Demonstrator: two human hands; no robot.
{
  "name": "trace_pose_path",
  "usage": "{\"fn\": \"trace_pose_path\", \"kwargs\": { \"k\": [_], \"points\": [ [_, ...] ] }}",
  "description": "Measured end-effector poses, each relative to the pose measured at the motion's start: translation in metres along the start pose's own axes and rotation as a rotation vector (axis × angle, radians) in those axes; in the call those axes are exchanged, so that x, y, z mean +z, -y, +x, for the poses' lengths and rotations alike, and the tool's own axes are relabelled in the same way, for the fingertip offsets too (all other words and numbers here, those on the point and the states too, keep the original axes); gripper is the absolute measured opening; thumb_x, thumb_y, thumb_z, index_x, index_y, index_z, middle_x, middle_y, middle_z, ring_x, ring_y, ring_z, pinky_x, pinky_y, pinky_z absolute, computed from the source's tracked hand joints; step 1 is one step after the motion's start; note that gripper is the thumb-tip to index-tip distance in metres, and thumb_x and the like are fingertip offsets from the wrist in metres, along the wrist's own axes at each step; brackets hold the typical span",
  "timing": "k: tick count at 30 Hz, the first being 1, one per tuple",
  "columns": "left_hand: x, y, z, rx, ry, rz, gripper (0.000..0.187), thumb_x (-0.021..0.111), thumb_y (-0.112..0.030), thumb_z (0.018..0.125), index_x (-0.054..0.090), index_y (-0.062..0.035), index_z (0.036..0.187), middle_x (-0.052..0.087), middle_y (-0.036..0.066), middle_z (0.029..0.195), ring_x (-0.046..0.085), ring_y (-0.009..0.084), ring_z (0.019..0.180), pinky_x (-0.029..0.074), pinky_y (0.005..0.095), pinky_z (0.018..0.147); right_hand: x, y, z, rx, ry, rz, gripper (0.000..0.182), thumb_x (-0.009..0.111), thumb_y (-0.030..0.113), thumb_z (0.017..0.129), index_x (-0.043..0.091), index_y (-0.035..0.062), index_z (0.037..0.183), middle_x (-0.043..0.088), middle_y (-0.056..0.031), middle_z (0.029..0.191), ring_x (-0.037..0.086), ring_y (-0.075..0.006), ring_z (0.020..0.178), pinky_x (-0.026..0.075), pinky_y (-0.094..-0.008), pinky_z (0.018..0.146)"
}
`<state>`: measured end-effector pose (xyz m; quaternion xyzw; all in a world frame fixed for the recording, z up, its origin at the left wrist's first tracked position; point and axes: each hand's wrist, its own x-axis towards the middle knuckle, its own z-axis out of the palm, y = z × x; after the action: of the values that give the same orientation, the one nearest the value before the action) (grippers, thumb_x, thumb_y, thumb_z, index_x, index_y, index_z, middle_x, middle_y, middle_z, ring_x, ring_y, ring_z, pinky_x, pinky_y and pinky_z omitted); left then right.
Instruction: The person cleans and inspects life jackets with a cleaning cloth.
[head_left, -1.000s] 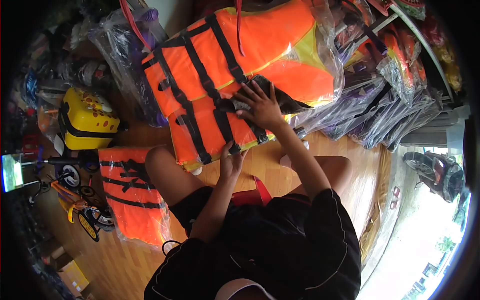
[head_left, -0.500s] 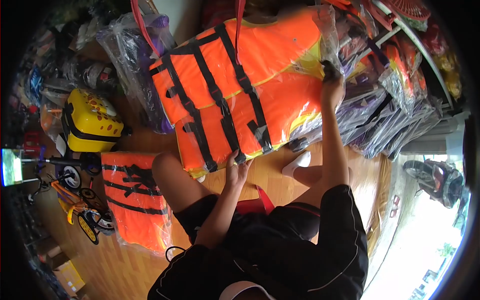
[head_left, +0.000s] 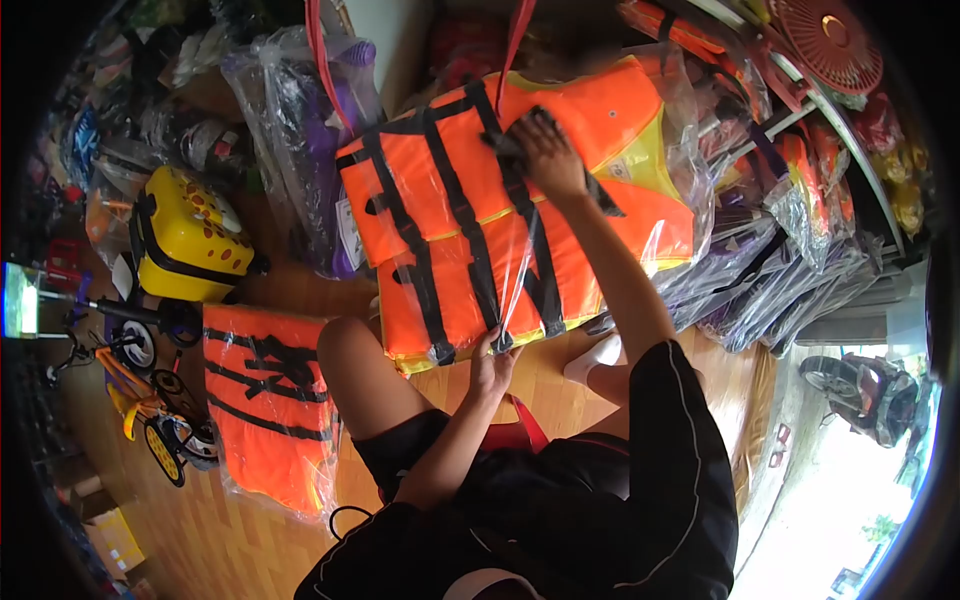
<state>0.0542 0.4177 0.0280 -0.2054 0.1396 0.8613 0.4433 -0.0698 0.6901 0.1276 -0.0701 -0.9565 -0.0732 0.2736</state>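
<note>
An orange life jacket (head_left: 455, 265) with black straps and yellow trim lies in a clear plastic bag (head_left: 690, 180) in front of my knees. My left hand (head_left: 492, 370) grips its lower edge, thumb on top, next to a strap end. On the upper middle of the jacket my right hand (head_left: 548, 158) presses a dark cloth (head_left: 606, 198) against the bag, fingers bent over it. Parts of the cloth stick out on both sides of that hand. On the floor to the left rests another bagged orange life jacket (head_left: 268, 400).
A yellow spotted case (head_left: 195, 240) and a small orange bike (head_left: 135, 390) stand at left. Purple items in plastic (head_left: 335, 170) are behind the jacket. Red straps (head_left: 322, 65) hang over it. Bagged goods (head_left: 760, 270) and a red fan (head_left: 825, 40) are at right.
My right hand has moved left from the jacket's right edge onto its middle with the dark cloth. The jacket sits slightly lower and further right in view; my left hand still grips its lower edge.
</note>
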Motion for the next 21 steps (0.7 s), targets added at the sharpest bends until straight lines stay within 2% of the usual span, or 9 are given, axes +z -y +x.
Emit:
{"fn": "trace_pose_path", "kwargs": {
  "k": [4,8,10,12,14,17,19,20,21],
  "points": [
    [0.004,0.003,0.001,0.015,-0.041,0.036,0.01,0.054,-0.009,0.077,0.057,-0.0051,0.086,0.062,0.004,0.089,0.057,0.0174,0.089,0.039,0.0402,0.09,-0.012,-0.04,0.027,-0.056,-0.05,-0.129,0.046,0.052,0.017,0.074,0.044,0.0121,0.118,0.044,-0.0046,0.123,0.036,-0.0193,0.118,0.027,-0.0355,0.099],
    [0.0,0.004,0.003,0.01,-0.015,-0.049,0.01,0.055,-0.007,0.076,0.057,-0.0048,0.086,0.062,0.005,0.09,0.057,0.0176,0.089,0.04,0.0387,0.089,-0.019,-0.068,0.048,-0.124,-0.086,-0.342,0.043,0.052,0.019,0.073,0.046,0.0096,0.115,0.047,-0.0067,0.119,0.04,-0.0196,0.114,0.025,-0.0359,0.1],
    [-0.007,0.006,0.007,0.019,-0.012,-0.069,0.01,0.055,-0.007,0.076,0.057,-0.0047,0.086,0.062,0.005,0.089,0.057,0.0175,0.088,0.041,0.0385,0.088,-0.026,-0.078,0.054,-0.099,-0.145,-0.4,0.039,0.051,0.019,0.073,0.048,0.0086,0.111,0.051,-0.0071,0.112,0.044,-0.02,0.11,0.029,-0.0356,0.098],
    [-0.016,0.009,0.008,0.02,0.004,-0.083,0.012,0.055,-0.007,0.076,0.056,-0.0038,0.088,0.061,0.006,0.09,0.057,0.0171,0.088,0.041,0.0377,0.087,-0.031,-0.099,0.063,-0.071,-0.145,-0.683,0.038,0.05,0.02,0.075,0.048,0.0079,0.11,0.054,-0.0087,0.106,0.05,-0.0209,0.101,0.035,-0.0356,0.092],
    [-0.016,0.011,0.008,0.008,-0.026,-0.122,0.014,0.055,-0.007,0.076,0.055,-0.0034,0.09,0.061,0.006,0.091,0.056,0.0171,0.089,0.041,0.0372,0.086,-0.041,-0.116,0.071,0.171,-0.079,-0.736,0.034,0.048,0.018,0.076,0.048,0.0087,0.11,0.055,-0.0104,0.101,0.053,-0.0221,0.094,0.04,-0.0357,0.087],
    [-0.026,0.011,0.011,-0.025,-0.054,-0.151,0.019,0.055,-0.008,0.077,0.053,-0.0024,0.094,0.059,0.007,0.095,0.055,0.0169,0.092,0.042,0.0351,0.086,-0.044,-0.165,0.061,0.314,0.001,-0.693,0.033,0.045,0.017,0.078,0.047,0.0081,0.11,0.054,-0.0112,0.105,0.054,-0.0261,0.094,0.041,-0.0368,0.085],
    [-0.027,0.013,0.012,-0.077,-0.073,-0.159,0.019,0.055,-0.008,0.076,0.053,-0.0022,0.094,0.059,0.007,0.096,0.055,0.0169,0.091,0.042,0.0336,0.086,-0.052,-0.16,0.039,0.385,-0.079,-0.337,0.034,0.041,0.014,0.082,0.046,0.0049,0.114,0.053,-0.0123,0.109,0.051,-0.0291,0.1,0.042,-0.0389,0.083],
    [-0.028,0.013,0.014,-0.094,-0.054,-0.179,0.02,0.056,-0.008,0.076,0.052,-0.0018,0.095,0.059,0.007,0.097,0.055,0.0167,0.091,0.042,0.0329,0.086,-0.054,-0.15,0.029,0.37,-0.067,-0.332,0.034,0.041,0.014,0.082,0.046,0.0049,0.114,0.053,-0.0123,0.109,0.051,-0.0291,0.1,0.042,-0.0389,0.083],
    [-0.027,0.013,0.015,-0.084,-0.058,-0.193,0.02,0.056,-0.008,0.076,0.052,-0.0018,0.095,0.059,0.007,0.097,0.055,0.0167,0.091,0.042,0.0329,0.086,-0.055,-0.137,0.015,0.212,-0.128,-0.225,0.037,0.043,0.009,0.08,0.044,0.0042,0.116,0.05,-0.0126,0.114,0.047,-0.0303,0.105,0.04,-0.0394,0.087]
  ]
}}
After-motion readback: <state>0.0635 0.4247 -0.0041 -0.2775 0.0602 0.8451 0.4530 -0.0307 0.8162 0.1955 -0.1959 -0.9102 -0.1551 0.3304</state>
